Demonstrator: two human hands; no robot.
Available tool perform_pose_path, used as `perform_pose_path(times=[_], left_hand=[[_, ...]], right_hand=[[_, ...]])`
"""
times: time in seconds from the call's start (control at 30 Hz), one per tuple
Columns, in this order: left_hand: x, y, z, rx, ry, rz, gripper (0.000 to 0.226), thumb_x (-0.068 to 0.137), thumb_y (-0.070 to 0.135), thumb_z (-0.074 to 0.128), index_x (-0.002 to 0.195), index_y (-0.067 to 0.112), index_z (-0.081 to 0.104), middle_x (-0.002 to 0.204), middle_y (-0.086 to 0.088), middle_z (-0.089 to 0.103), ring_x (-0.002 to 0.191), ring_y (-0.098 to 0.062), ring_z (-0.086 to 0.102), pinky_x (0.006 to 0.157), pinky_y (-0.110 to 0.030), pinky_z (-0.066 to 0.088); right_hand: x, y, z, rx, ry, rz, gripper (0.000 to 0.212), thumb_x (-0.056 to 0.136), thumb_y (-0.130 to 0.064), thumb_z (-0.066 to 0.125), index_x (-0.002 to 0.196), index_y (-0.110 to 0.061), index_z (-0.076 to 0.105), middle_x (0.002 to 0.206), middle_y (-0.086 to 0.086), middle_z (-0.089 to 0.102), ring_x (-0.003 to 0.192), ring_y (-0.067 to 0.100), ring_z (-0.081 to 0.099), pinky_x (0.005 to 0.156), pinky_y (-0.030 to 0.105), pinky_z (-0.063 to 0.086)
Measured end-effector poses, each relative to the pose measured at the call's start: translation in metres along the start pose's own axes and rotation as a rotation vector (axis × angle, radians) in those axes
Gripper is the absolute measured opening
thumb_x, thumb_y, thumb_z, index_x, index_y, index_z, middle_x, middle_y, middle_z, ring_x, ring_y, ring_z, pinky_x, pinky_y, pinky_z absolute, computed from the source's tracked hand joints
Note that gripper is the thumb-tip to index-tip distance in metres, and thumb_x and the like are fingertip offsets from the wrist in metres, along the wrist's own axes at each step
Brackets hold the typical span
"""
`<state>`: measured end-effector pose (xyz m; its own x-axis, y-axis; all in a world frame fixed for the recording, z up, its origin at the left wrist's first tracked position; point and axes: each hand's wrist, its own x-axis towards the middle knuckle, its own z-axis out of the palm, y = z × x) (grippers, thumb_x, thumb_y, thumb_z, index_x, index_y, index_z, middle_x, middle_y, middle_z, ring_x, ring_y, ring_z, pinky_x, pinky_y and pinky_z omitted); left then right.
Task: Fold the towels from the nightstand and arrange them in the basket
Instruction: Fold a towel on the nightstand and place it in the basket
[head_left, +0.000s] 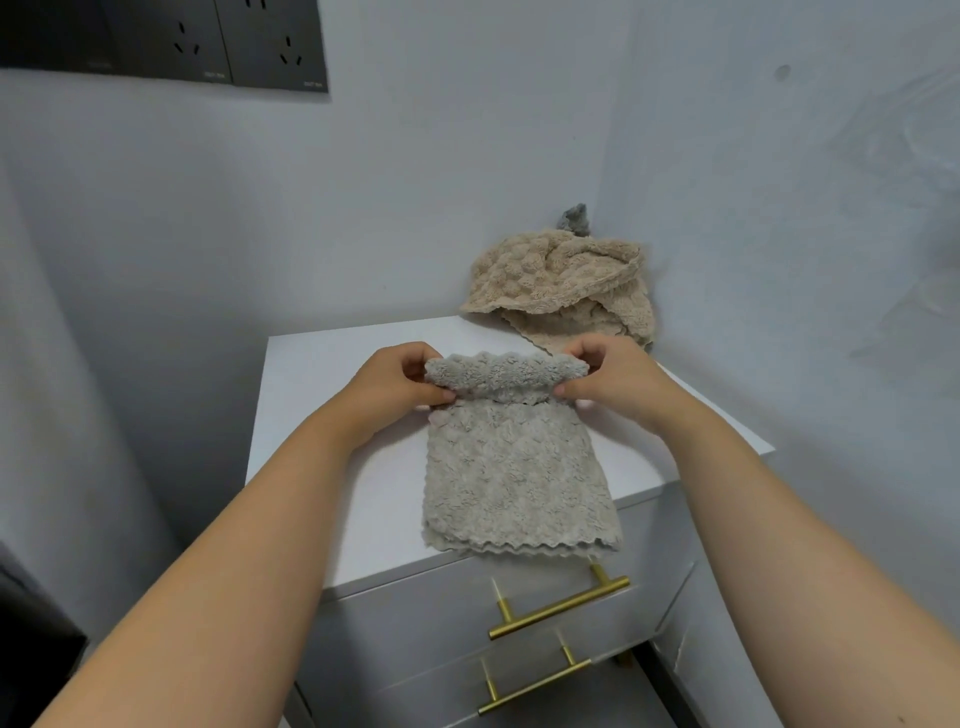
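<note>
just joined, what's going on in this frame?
A person is folding a grey-beige towel on the white nightstand. The left hand and right hand each pinch a far corner, with that edge lifted and curled over toward the near end; the rest lies flat. A heap of unfolded beige towels sits at the back corner. No basket is in view.

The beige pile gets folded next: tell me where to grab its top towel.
Pinch the top beige towel at its loose front-left edge, coming from the front. That edge juts out free above the nightstand, while walls close off the back and right.
</note>
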<state>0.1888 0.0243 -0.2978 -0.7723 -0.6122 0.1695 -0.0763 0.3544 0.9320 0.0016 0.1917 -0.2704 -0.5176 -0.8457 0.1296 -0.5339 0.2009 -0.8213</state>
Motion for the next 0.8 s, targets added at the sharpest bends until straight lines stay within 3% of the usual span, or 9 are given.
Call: perform_pose_path(times=[0.13,0.2,0.27,0.37,0.43,0.5,0.57,0.7,0.8], left_hand=[[-0.001,0.0,-0.008,-0.151,-0.117,-0.019,0.014,0.07,-0.006,0.056,0.079,0.005,0.059,0.076,-0.008,0.062,0.074,-0.017,0.056,0.073,-0.024,0.043],[-0.002,0.003,-0.008,-0.23,-0.105,-0.046,0.014,0.066,0.007,0.049,0.076,0.007,0.059,0.074,-0.004,0.06,0.072,-0.014,0.054,0.069,-0.022,0.042],[-0.002,0.006,-0.005,-0.242,-0.059,-0.055,0.012,0.075,0.018,0.051,0.073,0.009,0.059,0.072,0.0,0.057,0.068,-0.012,0.05,0.066,-0.023,0.04],[-0.001,0.006,0.001,-0.223,0.017,-0.099,0.034,0.095,0.034,0.047,0.071,0.013,0.061,0.074,-0.004,0.056,0.073,-0.019,0.048,0.072,-0.03,0.039],[-0.002,0.013,0.007,-0.23,0.048,-0.128,0.04,0.092,0.044,0.049,0.069,0.014,0.063,0.075,-0.007,0.059,0.072,-0.019,0.053,0.073,-0.03,0.041],[-0.003,0.022,0.015,-0.106,0.056,-0.078,0.035,0.093,0.037,0.054,0.073,0.01,0.065,0.072,-0.002,0.059,0.062,-0.008,0.054,0.064,-0.019,0.043],[-0.002,0.028,0.021,0.194,0.038,0.016,0.029,0.092,0.031,0.058,0.078,0.008,0.068,0.071,0.004,0.059,0.059,-0.003,0.049,0.059,-0.015,0.04],[-0.002,0.038,0.025,0.459,-0.152,0.022,0.012,0.087,0.031,0.065,0.091,0.022,0.072,0.093,0.012,0.069,0.089,-0.005,0.061,0.08,-0.021,0.045],[-0.004,0.045,0.028,0.634,-0.284,0.014,0.034,0.086,0.037,0.066,0.12,0.03,0.062,0.118,0.016,0.058,0.107,-0.005,0.054,0.093,-0.022,0.039]], right_hand=[[-0.001,-0.001,-0.008,0.002,-0.098,-0.013,0.028,0.073,0.007,0.074,0.077,-0.017,0.062,0.078,-0.001,0.067,0.068,0.009,0.062,0.071,0.024,0.049],[-0.003,-0.003,-0.01,-0.006,-0.134,-0.024,0.027,0.073,0.008,0.074,0.076,-0.015,0.061,0.074,-0.002,0.066,0.062,0.002,0.061,0.067,0.02,0.048],[-0.003,-0.003,-0.012,-0.021,-0.154,-0.028,0.025,0.073,0.007,0.075,0.076,-0.014,0.061,0.075,-0.001,0.066,0.064,0.004,0.06,0.068,0.023,0.048],[-0.003,-0.006,-0.014,-0.043,-0.21,-0.022,0.027,0.071,0.01,0.075,0.078,-0.013,0.062,0.082,0.003,0.067,0.075,0.013,0.06,0.074,0.027,0.048],[-0.004,-0.008,-0.014,-0.049,-0.259,-0.017,0.03,0.069,0.012,0.075,0.081,-0.013,0.062,0.094,0.011,0.069,0.086,0.019,0.062,0.082,0.033,0.05],[-0.006,-0.01,-0.015,-0.083,-0.306,-0.026,0.033,0.067,0.011,0.077,0.083,-0.014,0.063,0.106,0.014,0.067,0.096,0.021,0.06,0.089,0.034,0.048],[-0.008,-0.012,-0.017,-0.141,-0.354,-0.02,0.034,0.067,0.006,0.079,0.085,-0.018,0.062,0.115,0.011,0.065,0.104,0.024,0.059,0.096,0.034,0.045],[-0.006,-0.01,-0.02,-0.246,-0.412,-0.012,0.032,0.065,-0.01,0.085,0.083,-0.027,0.064,0.119,0.011,0.064,0.114,0.028,0.055,0.103,0.045,0.041],[-0.009,-0.013,-0.021,-0.269,-0.43,0.013,0.021,0.067,-0.036,0.081,0.081,-0.024,0.07,0.119,0.007,0.066,0.12,0.019,0.055,0.106,0.039,0.039]])
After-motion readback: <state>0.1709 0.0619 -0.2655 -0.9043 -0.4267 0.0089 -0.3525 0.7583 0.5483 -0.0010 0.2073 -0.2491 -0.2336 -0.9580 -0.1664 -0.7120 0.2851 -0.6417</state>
